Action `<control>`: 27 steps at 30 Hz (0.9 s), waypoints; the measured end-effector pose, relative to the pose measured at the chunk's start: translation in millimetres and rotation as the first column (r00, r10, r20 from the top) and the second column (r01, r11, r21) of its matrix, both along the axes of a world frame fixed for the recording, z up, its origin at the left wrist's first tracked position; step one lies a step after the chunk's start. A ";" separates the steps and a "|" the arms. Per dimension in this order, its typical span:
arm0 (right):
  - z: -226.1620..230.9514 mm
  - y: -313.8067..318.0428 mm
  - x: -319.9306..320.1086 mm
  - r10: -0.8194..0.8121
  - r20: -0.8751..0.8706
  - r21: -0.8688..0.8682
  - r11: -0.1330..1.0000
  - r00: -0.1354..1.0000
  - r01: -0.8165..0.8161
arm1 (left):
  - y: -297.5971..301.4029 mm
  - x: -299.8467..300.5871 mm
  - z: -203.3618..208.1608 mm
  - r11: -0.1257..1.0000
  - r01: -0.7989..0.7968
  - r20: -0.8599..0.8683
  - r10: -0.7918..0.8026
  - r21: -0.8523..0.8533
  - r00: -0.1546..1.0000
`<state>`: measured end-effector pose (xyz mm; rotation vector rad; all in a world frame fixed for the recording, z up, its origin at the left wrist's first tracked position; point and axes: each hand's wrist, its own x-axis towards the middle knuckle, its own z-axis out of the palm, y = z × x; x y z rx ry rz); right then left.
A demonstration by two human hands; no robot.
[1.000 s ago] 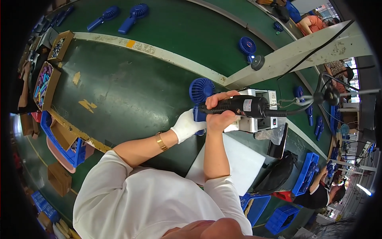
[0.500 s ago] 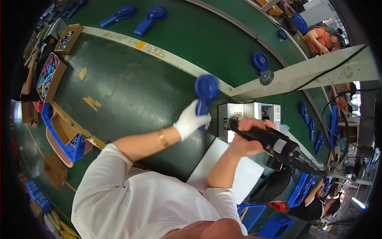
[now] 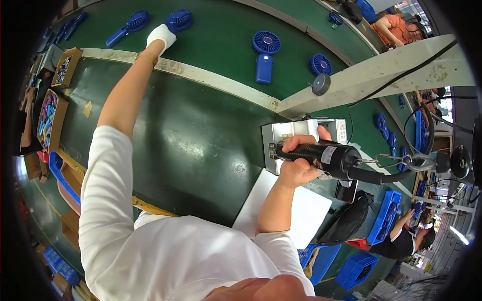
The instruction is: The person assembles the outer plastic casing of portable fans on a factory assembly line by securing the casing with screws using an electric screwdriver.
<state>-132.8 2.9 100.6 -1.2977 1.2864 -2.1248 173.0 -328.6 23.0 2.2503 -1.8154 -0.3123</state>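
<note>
My left hand [image 3: 160, 38], in a white glove, reaches far out onto the green belt. Its fingers close round the handle end of a blue handheld fan [image 3: 179, 20]; the handle is hidden under the glove. A second blue fan [image 3: 136, 21] lies just left of it. Farther right, another fan [image 3: 266, 44] rests on the belt with its handle toward me. My bare right hand [image 3: 296, 170] grips a black electric screwdriver [image 3: 329, 156], whose front end points left, at a white and grey box-shaped device [image 3: 273, 132].
A pale post [image 3: 361, 75] slants across the right, with a round grey disc [image 3: 321, 84] on it. White sheet [image 3: 311, 215] lies near my right forearm. Cardboard boxes of small parts [image 3: 61, 120] stand at left. Blue bins [image 3: 356, 270] sit lower right. Other people work at right.
My left hand has set the fan it held down on the belt and moved far left to another fan. The right hand keeps the screwdriver, in nearly the same place.
</note>
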 end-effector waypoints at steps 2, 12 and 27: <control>0.0 -0.3 -1.5 0.009 0.037 -0.023 1.000 0.999 -0.009 | 37.2 -12.6 -7.1 0.970 0.130 -0.316 -0.191 -0.205 0.929; -0.4 1.1 2.1 0.233 0.253 0.045 0.967 0.939 -0.252 | 303.4 -141.4 3.8 0.812 0.543 -0.894 0.387 0.215 -0.224; -12.1 -4.8 13.1 0.345 0.352 0.027 0.926 0.870 -0.378 | 331.4 -163.5 -6.3 0.786 0.532 -0.798 0.523 0.315 -0.301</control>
